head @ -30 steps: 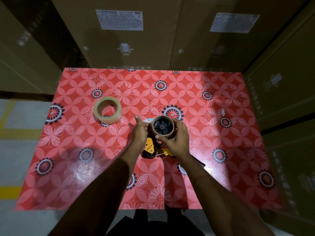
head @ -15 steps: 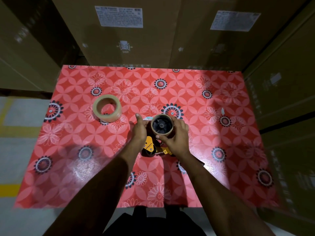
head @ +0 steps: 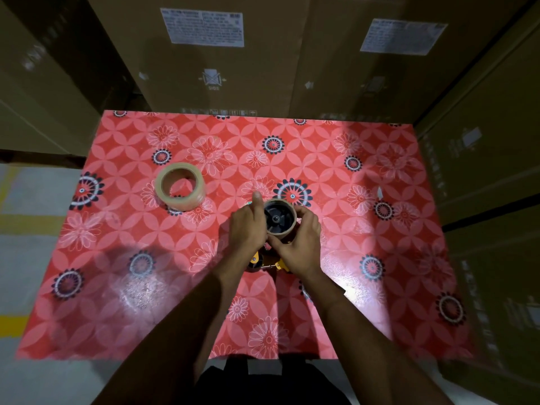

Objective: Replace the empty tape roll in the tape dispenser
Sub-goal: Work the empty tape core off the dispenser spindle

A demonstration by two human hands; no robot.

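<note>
Left hand [head: 248, 226]: curling against the empty roll [head: 279, 220], thumb pointing up.
Right hand [head: 298, 244]: gripping the empty roll, fingers wrapping around.
Tape dispenser [head: 264, 263]: sitting beneath both hands.
New tape roll [head: 180, 187]: lying apart on the desk [head: 365, 258].

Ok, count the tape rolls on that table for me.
2. A full tape roll lies flat on the table's left side; an empty cardboard core sits on the dispenser, gripped by both hands. Nothing else visible.
</note>
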